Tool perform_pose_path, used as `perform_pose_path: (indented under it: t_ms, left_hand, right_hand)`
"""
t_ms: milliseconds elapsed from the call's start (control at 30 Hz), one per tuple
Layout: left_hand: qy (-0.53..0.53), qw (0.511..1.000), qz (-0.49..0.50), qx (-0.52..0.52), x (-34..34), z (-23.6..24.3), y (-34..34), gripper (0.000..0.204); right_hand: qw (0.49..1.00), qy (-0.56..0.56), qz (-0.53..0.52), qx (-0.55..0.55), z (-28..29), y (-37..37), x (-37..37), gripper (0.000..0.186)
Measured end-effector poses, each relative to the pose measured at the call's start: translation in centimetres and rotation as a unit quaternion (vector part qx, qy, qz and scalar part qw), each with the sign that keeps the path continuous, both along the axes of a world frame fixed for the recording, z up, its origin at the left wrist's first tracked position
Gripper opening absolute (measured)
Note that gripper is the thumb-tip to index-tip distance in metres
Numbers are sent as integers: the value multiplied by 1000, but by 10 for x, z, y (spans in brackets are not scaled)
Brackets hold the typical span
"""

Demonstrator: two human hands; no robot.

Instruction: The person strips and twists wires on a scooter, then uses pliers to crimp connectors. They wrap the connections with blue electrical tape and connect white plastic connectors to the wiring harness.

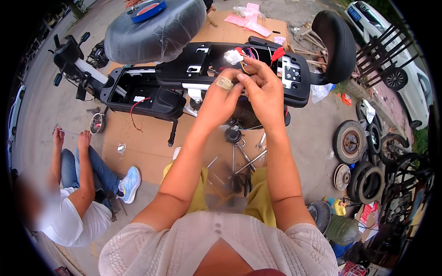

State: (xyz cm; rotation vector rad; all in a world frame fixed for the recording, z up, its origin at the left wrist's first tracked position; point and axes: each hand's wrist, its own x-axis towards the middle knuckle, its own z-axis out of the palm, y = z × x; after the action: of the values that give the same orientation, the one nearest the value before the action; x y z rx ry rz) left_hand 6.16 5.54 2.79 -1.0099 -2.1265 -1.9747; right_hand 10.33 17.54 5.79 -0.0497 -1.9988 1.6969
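Note:
My left hand (218, 100) and my right hand (265, 95) meet above an electric scooter's open black body (177, 73). Their thumbs and fingers are pinched close together around thin wires (245, 68), one of them yellow. A white plug connector (233, 56) sticks up just beyond my fingertips. Against the left fingers is a small beige piece (224, 83); whether it is a connector or a plaster I cannot tell. Beside my right fingers a red connector (277, 54) stands out of the opening. The exact grip point is hidden by the fingers.
A plastic-wrapped seat (156, 34) carries a roll of blue tape (148, 11). Wrenches (248, 162) lie on cardboard (133, 147) below my hands. At left, a seated person (78, 198) holds a thin rod. Tyres (350, 141) are heaped at right; a white car (405, 60) stands behind.

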Motion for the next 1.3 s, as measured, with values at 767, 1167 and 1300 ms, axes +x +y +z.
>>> perform_pose_path:
  t_ms: [767, 1167, 1300]
  left_hand:
    - [-164, 967, 119, 153, -24, 4, -23, 44]
    - [30, 992, 106, 55, -2, 6, -3, 41]
    - [60, 991, 113, 46, -1, 4, 0, 24]
  right_hand:
    - [951, 102, 13, -293, -10, 44, 13, 44]
    - [978, 89, -7, -190, -15, 43, 13, 32]
    - [988, 93, -10, -124, -12, 41, 18, 22]
